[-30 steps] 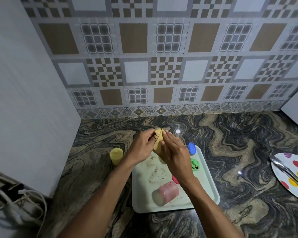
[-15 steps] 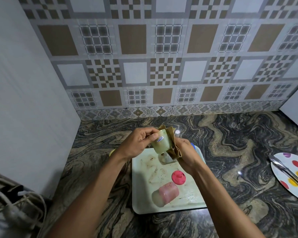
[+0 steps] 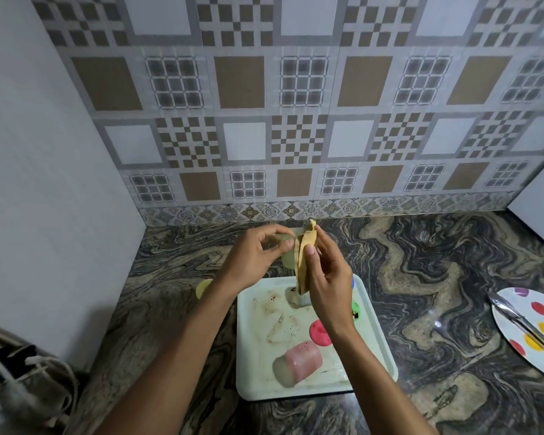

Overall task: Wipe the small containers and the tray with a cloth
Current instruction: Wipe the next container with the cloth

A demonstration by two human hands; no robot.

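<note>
My left hand (image 3: 255,259) grips a small pale green container (image 3: 287,258) above the far edge of the tray. My right hand (image 3: 328,277) holds a folded tan cloth (image 3: 305,262) against that container's side. Below them the pale tray (image 3: 380,350) lies on the counter, stained with brown specks. On the tray lie a pink container (image 3: 302,361) on its side, a pink lid (image 3: 318,332), a green lid (image 3: 356,310) and a clear container (image 3: 296,298), partly hidden by my right hand.
A yellow container (image 3: 203,287) stands on the marble counter left of the tray. A dotted plate (image 3: 534,328) with metal tongs (image 3: 522,321) lies at the right edge. Cables and cloth (image 3: 16,381) sit at the lower left. Tiled wall behind.
Both hands have lifted the green container and cloth higher and farther from me. The cloth now hangs down beside the container instead of wrapping it.
</note>
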